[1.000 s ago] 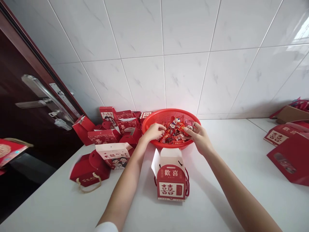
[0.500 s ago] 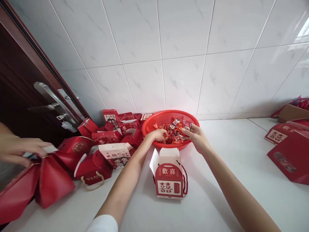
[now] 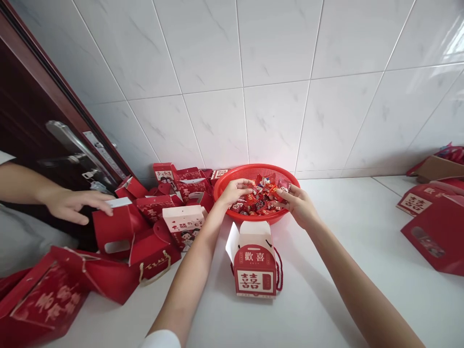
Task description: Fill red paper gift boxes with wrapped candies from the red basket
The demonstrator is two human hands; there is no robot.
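Note:
A red plastic basket [image 3: 266, 168] of wrapped candies [image 3: 266, 209] stands against the tiled wall. Over its left side, my left hand [image 3: 235, 192] pinches a red-wrapped candy, lifted slightly from the pile. My right hand [image 3: 300, 205] reaches over the right rim, thumb and fingers closed on a red-wrapped candy; the fingers partly hide it. Just in front of the basket sits a small red and white gift box [image 3: 254, 266], its top open and a dark red cord handle at its side. Neither hand touches the box.
Several red gift boxes [image 3: 155, 205] crowd the left, where another person's hand [image 3: 81, 204] rests at a red box [image 3: 114, 227]. More red boxes [image 3: 435, 232] lie at the right, near a brown carton [image 3: 442, 168]. A dark door [image 3: 32, 101] borders the left.
My left hand has risen out of the candies, now showing its fingertips. My right hand has shifted slightly. The other person's hand has moved right, and the red boxes beside it have been rearranged.

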